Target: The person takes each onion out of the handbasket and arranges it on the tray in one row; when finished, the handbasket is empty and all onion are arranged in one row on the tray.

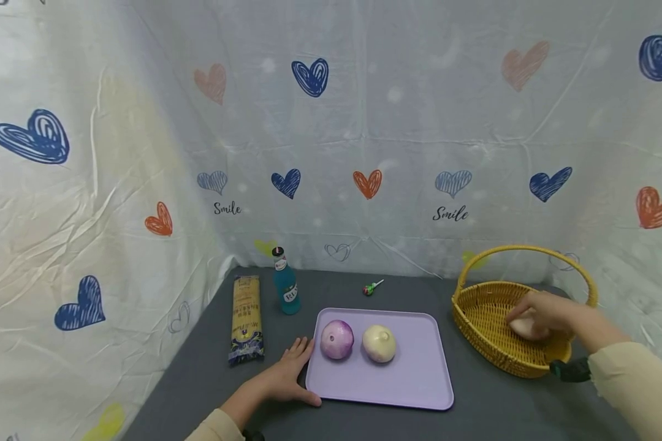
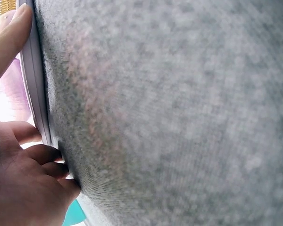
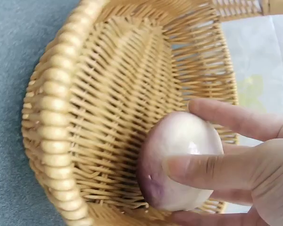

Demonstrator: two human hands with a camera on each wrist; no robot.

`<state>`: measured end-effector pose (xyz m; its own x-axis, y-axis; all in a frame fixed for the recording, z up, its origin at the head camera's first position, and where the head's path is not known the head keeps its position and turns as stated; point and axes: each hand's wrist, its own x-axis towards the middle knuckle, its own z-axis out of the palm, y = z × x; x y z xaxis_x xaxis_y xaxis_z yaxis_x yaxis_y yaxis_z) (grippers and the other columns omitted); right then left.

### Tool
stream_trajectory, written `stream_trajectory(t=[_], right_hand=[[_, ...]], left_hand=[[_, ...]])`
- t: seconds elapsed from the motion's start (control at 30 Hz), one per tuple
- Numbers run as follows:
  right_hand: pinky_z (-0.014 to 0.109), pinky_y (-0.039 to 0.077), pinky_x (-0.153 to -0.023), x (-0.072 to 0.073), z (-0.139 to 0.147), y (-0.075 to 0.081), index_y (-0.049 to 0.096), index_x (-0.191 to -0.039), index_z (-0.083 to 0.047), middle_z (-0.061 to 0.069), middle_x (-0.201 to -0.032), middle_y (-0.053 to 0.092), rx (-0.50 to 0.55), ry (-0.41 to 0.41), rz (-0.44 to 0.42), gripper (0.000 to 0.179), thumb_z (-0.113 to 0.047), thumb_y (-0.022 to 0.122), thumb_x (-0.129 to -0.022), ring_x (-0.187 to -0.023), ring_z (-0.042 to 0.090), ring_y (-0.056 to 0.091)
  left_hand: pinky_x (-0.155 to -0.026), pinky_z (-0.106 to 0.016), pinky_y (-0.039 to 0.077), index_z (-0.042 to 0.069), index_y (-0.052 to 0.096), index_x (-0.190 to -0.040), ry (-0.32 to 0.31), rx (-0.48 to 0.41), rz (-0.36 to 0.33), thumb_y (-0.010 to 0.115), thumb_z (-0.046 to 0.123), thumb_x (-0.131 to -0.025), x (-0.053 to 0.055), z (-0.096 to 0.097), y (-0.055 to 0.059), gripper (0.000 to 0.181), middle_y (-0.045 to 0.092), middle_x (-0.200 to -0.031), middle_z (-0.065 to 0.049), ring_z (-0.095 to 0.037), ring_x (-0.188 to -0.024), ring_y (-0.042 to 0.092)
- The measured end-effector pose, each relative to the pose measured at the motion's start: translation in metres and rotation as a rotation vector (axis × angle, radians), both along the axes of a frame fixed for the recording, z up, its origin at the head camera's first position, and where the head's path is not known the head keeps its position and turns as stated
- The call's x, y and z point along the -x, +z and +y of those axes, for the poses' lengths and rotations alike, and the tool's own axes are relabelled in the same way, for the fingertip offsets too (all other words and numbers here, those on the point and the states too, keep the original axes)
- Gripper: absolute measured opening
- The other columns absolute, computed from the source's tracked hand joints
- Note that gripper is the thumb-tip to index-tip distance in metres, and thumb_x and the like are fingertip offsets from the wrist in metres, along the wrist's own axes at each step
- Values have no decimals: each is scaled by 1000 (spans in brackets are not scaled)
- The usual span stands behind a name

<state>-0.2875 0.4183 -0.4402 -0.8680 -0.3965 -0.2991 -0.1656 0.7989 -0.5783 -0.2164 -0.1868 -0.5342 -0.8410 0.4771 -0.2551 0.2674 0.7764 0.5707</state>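
Observation:
My right hand (image 1: 540, 310) reaches into the yellow wicker basket (image 1: 474, 306) and grips a smooth purple-and-white bulb (image 3: 179, 162). In the right wrist view the thumb lies across the bulb, with the fingers around its other side. My left hand (image 1: 289, 376) rests at the left edge of the lilac tray (image 1: 386, 386), fingers spread and thumb at the near left corner. The left wrist view shows the thumb and fingers along the tray's rim (image 2: 35, 89). On the tray sit a purple onion (image 1: 337, 339) and, to its right, a pale onion (image 1: 379, 343).
Left of the tray lies a yellow packet (image 1: 246, 318), with a blue bottle (image 1: 287, 285) upright beside it. Behind the tray is a small wrapped lollipop (image 1: 369, 288). The basket's tall handle (image 1: 524, 248) arches above it. A heart-printed curtain (image 1: 331, 141) encloses the grey tabletop (image 1: 198, 398).

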Motion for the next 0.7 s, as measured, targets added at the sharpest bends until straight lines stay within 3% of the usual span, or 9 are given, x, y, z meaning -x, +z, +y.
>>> stream_trajectory(t=[0.13, 0.23, 0.33, 0.43, 0.57, 0.7], right_hand=[[66, 48, -95, 3, -1, 4, 74, -121, -10, 34, -138, 54, -64, 117, 83, 42, 5, 76, -82, -125, 61, 46], [59, 52, -93, 5, -4, 9, 75, -121, -13, 32, -134, 59, -95, 195, 146, 42, 5, 76, -82, -124, 59, 49], [43, 59, -82, 4, -7, 16, 75, -122, -16, 28, -134, 61, -86, 197, 150, 47, 7, 75, -81, -125, 59, 49], [28, 55, -76, 0, -11, 22, 75, -123, -21, 25, -135, 62, -90, 203, 183, 47, 1, 78, -81, -124, 57, 51], [26, 53, -78, -5, -18, 29, 74, -125, -23, 25, -137, 61, -71, 221, 234, 44, -13, 81, -82, -122, 53, 55], [25, 52, -76, -9, -24, 35, 70, -130, -22, 31, -141, 54, -15, 212, 232, 49, -19, 81, -83, -124, 58, 50]], left_hand=[[-121, -65, 12, 5, 19, -161, 7, 6, -5, 85, 59, -71, -1, 0, 0, 124, 10, -168, -24, -42, -156, 4], [-121, -65, 12, 6, 19, -161, 9, 9, -9, 85, 59, -72, -1, 0, 0, 124, 10, -168, -24, -42, -156, 4], [-121, -65, 12, 6, 19, -162, 8, 8, -12, 85, 59, -72, -2, 0, -1, 124, 10, -168, -23, -42, -156, 4], [-121, -65, 12, 6, 18, -162, 6, 7, -13, 85, 59, -72, -1, 0, -1, 124, 11, -168, -23, -42, -156, 4], [-121, -65, 12, 6, 19, -161, 9, -1, -13, 85, 59, -72, -1, 1, 0, 124, 10, -168, -24, -42, -156, 4], [-121, -65, 11, 7, 18, -162, 11, -3, -15, 85, 60, -71, 0, 1, 0, 124, 9, -168, -23, -42, -156, 3]])
